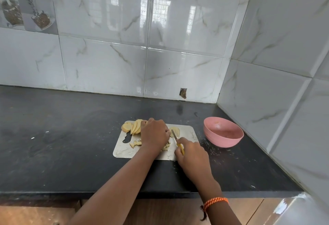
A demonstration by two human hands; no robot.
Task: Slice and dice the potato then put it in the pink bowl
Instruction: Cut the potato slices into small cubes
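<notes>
I am dicing potato on the cutting board (122,151). My left hand (154,133) is lying knuckles-up over the pieces being cut, fingers curled down onto them; the fingertips are hidden, so I cannot tell how close they are sitting to the edge. My right hand (191,152) is gripping the yellow handle of the knife (175,136), fingers wrapped round it, blade pointing far and left beside the left hand.

Risk noted: the blade is working just beside my left knuckles; a slip on a wet slice could nick them. The thin board may be sliding on the dark surface (71,144).

Uncut slices (134,126) are lying at the far left of the board, diced bits (135,143) near-left. The pink bowl (223,132) is standing right of the board, with no dice visible in it.
</notes>
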